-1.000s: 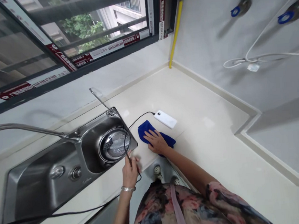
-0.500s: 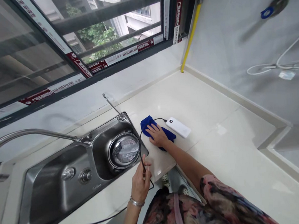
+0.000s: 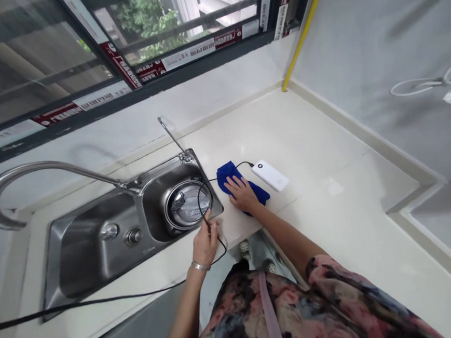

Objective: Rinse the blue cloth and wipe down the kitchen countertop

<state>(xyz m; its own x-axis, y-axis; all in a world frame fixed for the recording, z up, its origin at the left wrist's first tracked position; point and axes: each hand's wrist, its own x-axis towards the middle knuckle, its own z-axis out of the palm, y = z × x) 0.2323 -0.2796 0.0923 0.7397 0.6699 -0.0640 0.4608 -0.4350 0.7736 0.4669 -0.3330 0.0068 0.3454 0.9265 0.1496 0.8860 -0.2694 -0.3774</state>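
1. The left hand (image 3: 205, 242) gripped the black cable (image 3: 103, 300) just beside the sink (image 3: 80, 263).
2. The right hand (image 3: 243, 194) lay, grip spread, on the blue cloth (image 3: 226, 172), right of the sink on the worktop (image 3: 331, 223).

We are in a kitchen, probably in a home: a stainless steel sink (image 3: 80, 258) with two bowls and a curved tap (image 3: 34, 167) is set into a pale countertop (image 3: 352, 190), with a perforated metal colander (image 3: 191, 207) in the right-hand bowl. Below the counter we see a grey cabinet front (image 3: 140, 327). Behind the sink, a dark-framed window (image 3: 187, 74) bears strips of printed tape and looks out on trees (image 3: 143, 19) and a neighbouring building (image 3: 231, 3).
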